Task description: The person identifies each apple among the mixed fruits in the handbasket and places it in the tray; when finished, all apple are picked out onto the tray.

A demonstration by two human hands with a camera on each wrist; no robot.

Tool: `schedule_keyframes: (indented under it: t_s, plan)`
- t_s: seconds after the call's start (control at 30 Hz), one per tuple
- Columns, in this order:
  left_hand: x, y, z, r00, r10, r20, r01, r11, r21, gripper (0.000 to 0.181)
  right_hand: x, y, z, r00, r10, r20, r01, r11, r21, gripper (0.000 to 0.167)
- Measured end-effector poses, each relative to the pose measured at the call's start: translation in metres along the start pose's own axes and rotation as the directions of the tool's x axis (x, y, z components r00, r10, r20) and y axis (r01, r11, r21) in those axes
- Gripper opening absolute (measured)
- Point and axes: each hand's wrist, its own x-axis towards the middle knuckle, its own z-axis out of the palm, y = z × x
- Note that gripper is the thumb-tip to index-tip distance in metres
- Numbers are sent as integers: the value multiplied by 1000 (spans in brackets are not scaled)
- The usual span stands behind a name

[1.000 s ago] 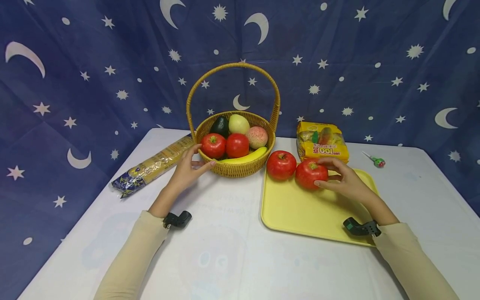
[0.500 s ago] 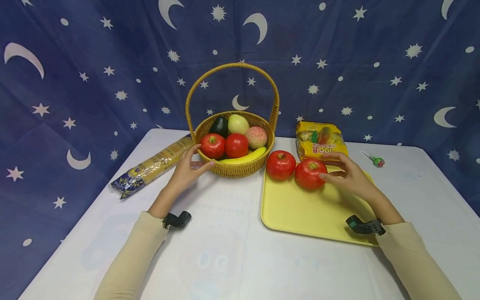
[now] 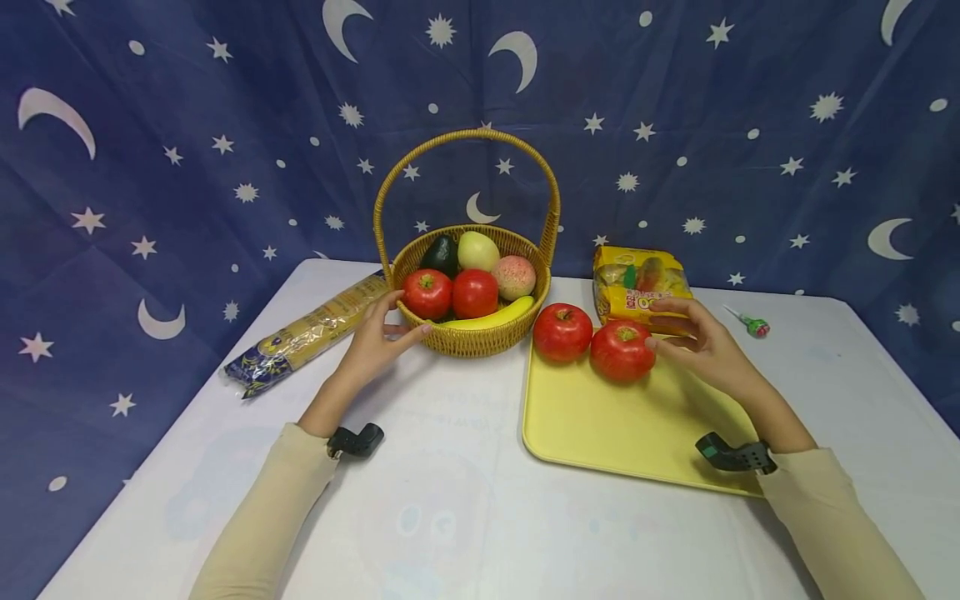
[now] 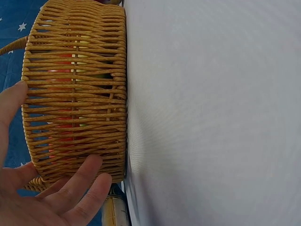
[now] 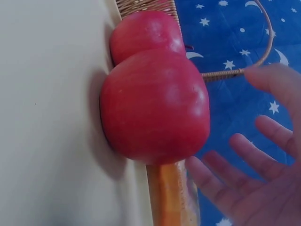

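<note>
A wicker basket (image 3: pixel 476 342) with a tall handle holds a red apple (image 3: pixel 427 293), another red fruit, an avocado, a pale green fruit, a peach and a banana (image 3: pixel 491 318). My left hand (image 3: pixel 377 335) is at its left side, thumb near the rim and relaxed fingers beside the woven wall, as the left wrist view also shows. Two red apples (image 3: pixel 562 332) stand side by side at the back left of a yellow tray (image 3: pixel 592 433). My right hand (image 3: pixel 708 350) hovers just right of the nearer apple (image 5: pixel 155 106), fingers spread and holding nothing.
A yellow printed food packet (image 3: pixel 641 283) stands behind the tray. Farther right lies a lollipop (image 3: pixel 753 325). A long pack of pasta (image 3: pixel 307 333) lies left of the basket. A blue star-patterned cloth (image 3: pixel 675 125) hangs behind the white table.
My right hand has let go of the nearer apple and drawn slightly to the right, its fingers now apart from it. The left hand and basket have stayed in place.
</note>
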Motion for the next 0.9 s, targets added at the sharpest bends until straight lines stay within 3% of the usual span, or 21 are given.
schedule_keyframes:
  t_s: [0.5,0.9]
  plan:
    - [0,1,0,1000,8,9,-8,1000,-10,81,9,-8,2,1000,-8,-24,8,1000,-10,44]
    - [-1,1,-1,1000,13,10,-13,1000,3,80,26,-22,8,998,-27,50,25,999,34,40]
